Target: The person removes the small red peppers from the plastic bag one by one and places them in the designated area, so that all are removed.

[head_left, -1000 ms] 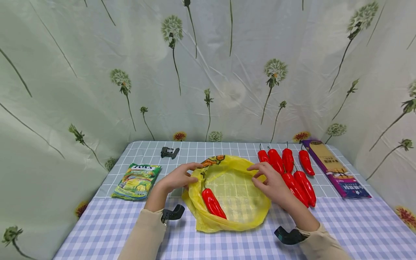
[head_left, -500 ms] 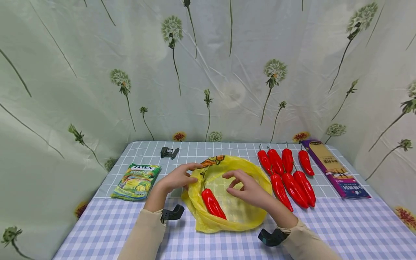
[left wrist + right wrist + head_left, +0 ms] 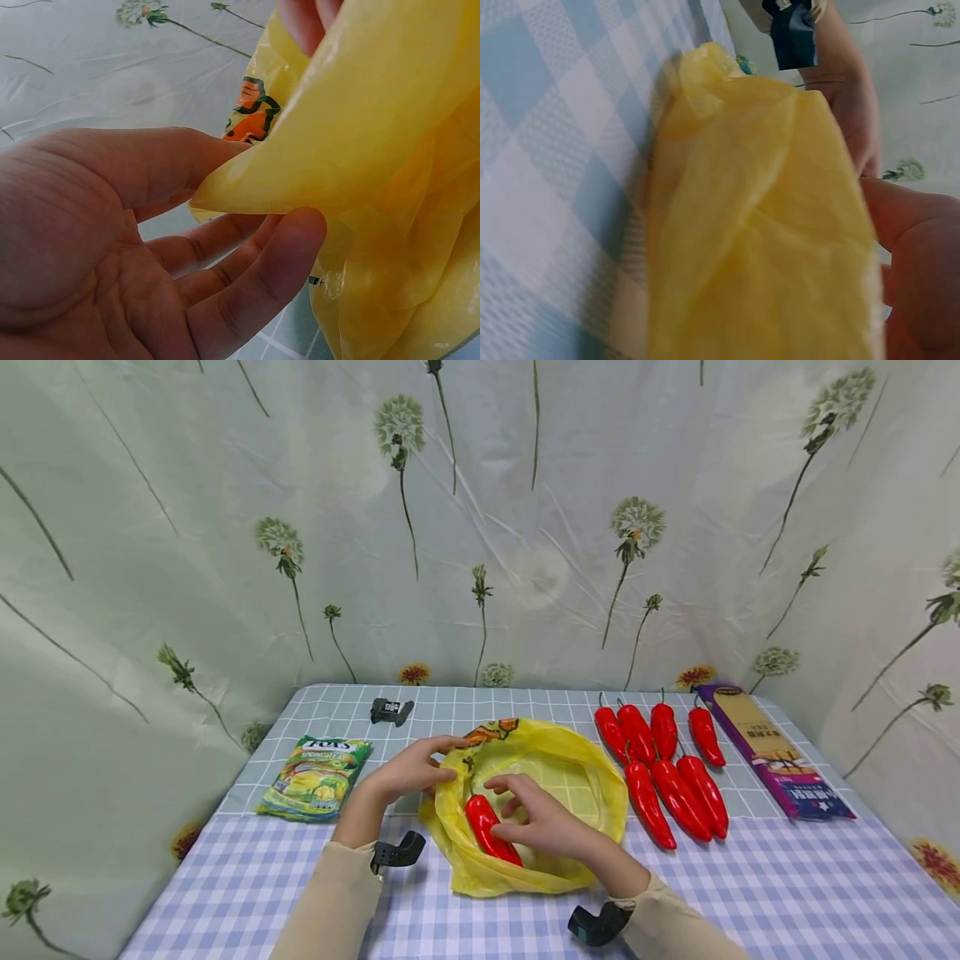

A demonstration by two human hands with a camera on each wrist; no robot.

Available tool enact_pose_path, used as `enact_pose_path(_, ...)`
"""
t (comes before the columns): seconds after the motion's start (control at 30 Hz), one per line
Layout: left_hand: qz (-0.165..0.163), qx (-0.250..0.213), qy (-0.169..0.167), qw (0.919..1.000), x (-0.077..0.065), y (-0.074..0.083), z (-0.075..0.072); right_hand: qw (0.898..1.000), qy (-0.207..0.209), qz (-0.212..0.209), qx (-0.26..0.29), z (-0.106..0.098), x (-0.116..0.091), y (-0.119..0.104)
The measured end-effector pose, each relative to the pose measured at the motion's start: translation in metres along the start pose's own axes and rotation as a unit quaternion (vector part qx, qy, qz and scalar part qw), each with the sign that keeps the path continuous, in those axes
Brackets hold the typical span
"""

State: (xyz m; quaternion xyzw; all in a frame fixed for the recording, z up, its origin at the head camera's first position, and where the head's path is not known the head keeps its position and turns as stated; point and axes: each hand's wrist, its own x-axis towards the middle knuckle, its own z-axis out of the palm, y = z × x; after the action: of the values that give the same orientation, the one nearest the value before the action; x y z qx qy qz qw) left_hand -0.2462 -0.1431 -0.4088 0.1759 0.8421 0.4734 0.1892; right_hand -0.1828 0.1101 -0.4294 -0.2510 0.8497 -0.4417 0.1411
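A yellow plastic bag (image 3: pixel 536 881) lies spread with its mouth facing up, and inside on the left is one red chili pepper (image 3: pixel 480 818). My left hand (image 3: pixel 412 767) grips the bag's left rim; the left wrist view has the yellow film (image 3: pixel 375 142) running between its thumb and fingers. Reaching in over the bag's near right side, my right hand (image 3: pixel 543 827) hovers at the chili pepper with fingers bent and spread apart. Its thumb overlaps the pepper in the head view. Bag film (image 3: pixel 765 240) hides much of the right hand in the right wrist view.
Several more red chili peppers (image 3: pixel 648 806) lie to the bag's right. Beyond them sits a long purple package (image 3: pixel 776 752). A green candy bag (image 3: pixel 315 781) lies on the left, and a small black device (image 3: pixel 390 712) near the back edge. A printed curtain (image 3: pixel 525 527) hangs behind.
My right hand has moved left and nearer, from the bag's right rim to the chili pepper inside, uncovering peppers on the right. The left hand keeps its place on the rim.
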Motion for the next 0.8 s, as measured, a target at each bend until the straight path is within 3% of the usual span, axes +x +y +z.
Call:
enact_pose_path(0.23, 0.001, 0.0, 0.001, 1.0, -0.0012, 0.002, 0.0004, 0.999, -0.002, 0.039, -0.006, 0.0059, 0.0033, 0.0011)
enact_pose_path(0.8, 0.0, 0.007, 0.003, 1.0, -0.0012, 0.0009, -0.0004, 0.999, -0.005, 0.023, -0.024, 0.0099, 0.0053, 0.0059)
